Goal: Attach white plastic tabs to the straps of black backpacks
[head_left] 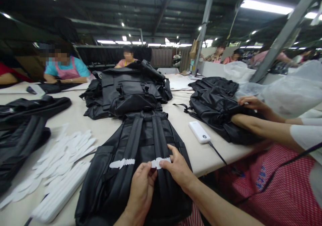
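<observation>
Pinching a white strip [155,164] between left fingers [147,168] and right fingers [167,166], over a strap [158,138] of the near bag [168,202] on the desk [75,117]. Crowded by piled bags [110,85] just behind, loose strips [62,155] and a white block [62,192] at left, a power bank [199,132] and another bag [210,101] under a co-worker's hand [250,102] at right.

At my 12 o'clock, a black, boxy, leather-like backpack [146,149] lies on the cream, flat tabletop [67,116], two white, thin, notched strips [116,164] across its long black straps [136,137]. Behind it sits a black, leather-like backpack heap [133,88]. White, flat pieces [64,159] pile at 10 o'clock; a white, rectangular power bank [199,132] lies at 1.
</observation>
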